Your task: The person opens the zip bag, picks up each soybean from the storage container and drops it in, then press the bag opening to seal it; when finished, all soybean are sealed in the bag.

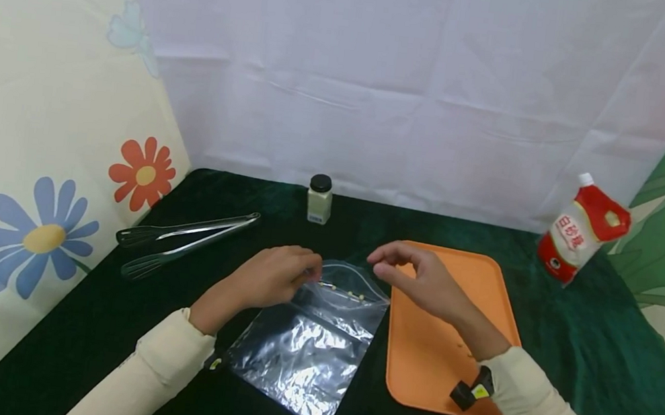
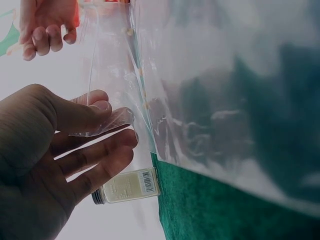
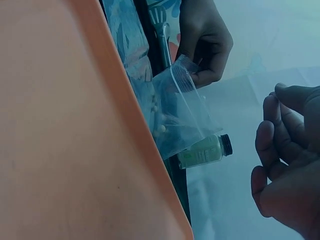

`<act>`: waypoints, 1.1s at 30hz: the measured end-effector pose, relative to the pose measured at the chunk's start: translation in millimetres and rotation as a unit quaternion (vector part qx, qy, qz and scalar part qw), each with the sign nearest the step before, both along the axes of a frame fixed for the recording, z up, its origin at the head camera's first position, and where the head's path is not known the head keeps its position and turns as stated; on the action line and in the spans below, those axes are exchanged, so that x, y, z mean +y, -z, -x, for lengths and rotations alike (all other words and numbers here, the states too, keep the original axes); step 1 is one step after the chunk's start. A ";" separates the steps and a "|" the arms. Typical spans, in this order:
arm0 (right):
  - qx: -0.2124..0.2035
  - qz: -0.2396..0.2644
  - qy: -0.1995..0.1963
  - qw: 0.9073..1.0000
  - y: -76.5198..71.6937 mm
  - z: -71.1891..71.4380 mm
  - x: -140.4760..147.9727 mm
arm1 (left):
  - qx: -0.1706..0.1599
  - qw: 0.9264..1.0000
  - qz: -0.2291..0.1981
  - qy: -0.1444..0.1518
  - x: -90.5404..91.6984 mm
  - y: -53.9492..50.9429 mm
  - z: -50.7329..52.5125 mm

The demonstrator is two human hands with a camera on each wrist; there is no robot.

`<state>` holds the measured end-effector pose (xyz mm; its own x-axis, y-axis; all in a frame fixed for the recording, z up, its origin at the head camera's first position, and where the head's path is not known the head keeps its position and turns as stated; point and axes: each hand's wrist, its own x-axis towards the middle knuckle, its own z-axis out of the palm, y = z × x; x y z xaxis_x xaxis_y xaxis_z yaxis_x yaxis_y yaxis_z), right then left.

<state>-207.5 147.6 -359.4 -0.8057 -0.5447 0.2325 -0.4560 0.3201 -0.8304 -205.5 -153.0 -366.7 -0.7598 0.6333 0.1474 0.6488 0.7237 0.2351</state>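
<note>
- Tongs lay spread at the far left of the bench.
- The left hand pinched the mouth of a clear bag between thumb and forefinger, other fingers loose.
- A jar with a black lid stood beyond it, at the far edge.
- The bag lay near centre, pale pellets close to its mouth.
- The right hand hovered over an orange tray, fingers loosely bent, visibly holding nothing.
- A red-and-white pouch stood far right.
</note>
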 end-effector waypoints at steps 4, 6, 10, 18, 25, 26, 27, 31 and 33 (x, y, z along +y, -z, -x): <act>0.014 -0.014 0.014 1.000 -3.5 -2.3 9.5 | 0.000 1.000 -0.001 0.002 0.4 -0.5 0.2; 0.026 -0.026 0.024 0.999 -5.9 -4.0 15.6 | 0.000 1.000 -0.001 0.002 0.4 -0.8 0.3; 0.046 -0.052 0.049 0.996 -11.2 -8.1 28.7 | 0.000 1.000 -0.001 -0.001 0.6 -0.9 0.7; 0.102 -0.112 0.078 0.985 -20.2 -21.2 65.7 | -0.003 1.000 0.001 0.001 1.8 -1.3 1.1; 0.166 -0.165 0.043 0.971 -15.9 -29.5 103.2 | 0.005 1.000 -0.003 0.001 0.5 -0.1 0.7; 0.171 -0.185 0.040 0.967 -14.2 -31.0 107.3 | 0.004 1.000 -0.003 0.002 0.2 0.8 0.7; 0.173 -0.209 0.039 0.962 -12.2 -32.4 111.1 | 0.003 1.000 -0.004 0.002 -0.2 1.6 0.5; 0.162 -0.317 0.052 0.933 -4.8 -36.2 121.8 | 0.002 1.000 -0.007 0.003 -1.0 2.4 1.2; 0.154 -0.353 0.058 0.921 -1.6 -36.3 125.6 | 0.003 1.000 -0.009 0.003 -0.8 2.0 1.7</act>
<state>-171.1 273.2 -357.8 -0.8228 -0.5625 0.0812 -0.5643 0.7916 -0.2343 -207.1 -153.8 -368.6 -0.7553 0.6349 0.1625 0.6543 0.7158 0.2441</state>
